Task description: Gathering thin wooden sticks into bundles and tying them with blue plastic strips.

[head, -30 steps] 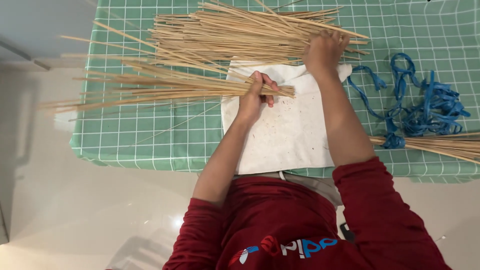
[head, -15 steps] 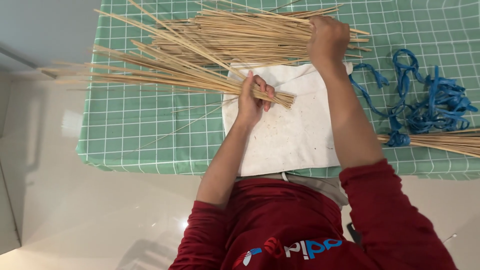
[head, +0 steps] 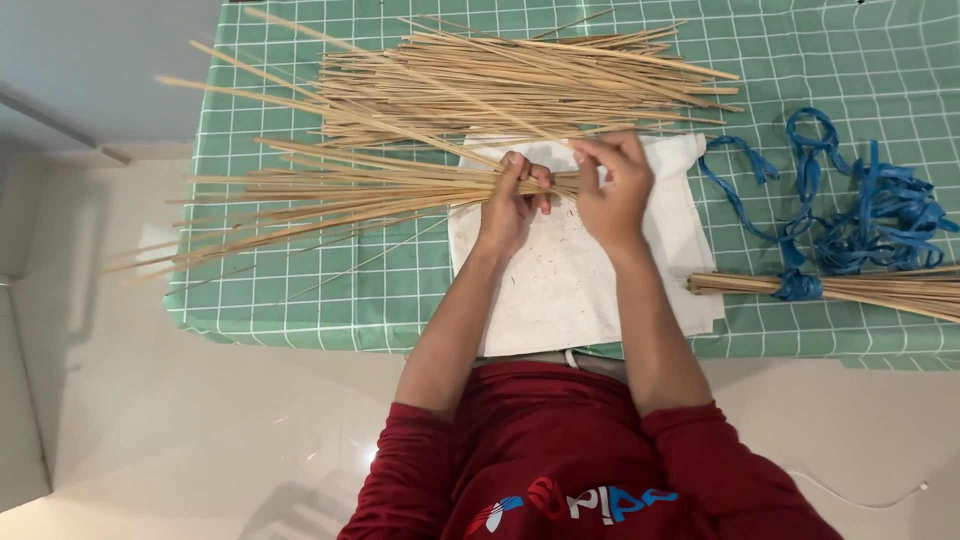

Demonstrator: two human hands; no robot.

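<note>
Sticks fill most of my view: my left hand (head: 512, 200) is clamped around one end of a gathered bundle of thin tan sticks (head: 330, 195), which fans out to my left across the surface (head: 280, 300) and past its edge. My right hand (head: 615, 190) is just beside the left, fingertips pinched on the same end of the bundle, so both hands sit close together over the white cloth (head: 580, 280) spread in front of me. Beyond my hands lies a larger loose heap of sticks (head: 520, 80), its near edge almost touching my knuckles; a few long strays from it cross over the bundle I hold. The surface is covered with a green checked cover. To my right, a tangle of blue plastic ribbon (head: 860, 210) lies on the green cover, well apart from my hands, and one strand of it is wound around a tied stick bundle (head: 850, 288) resting at the cloth's right edge. My red sleeves (head: 700, 460) show at the bottom, and pale floor (head: 150, 430) lies below the surface edge
</note>
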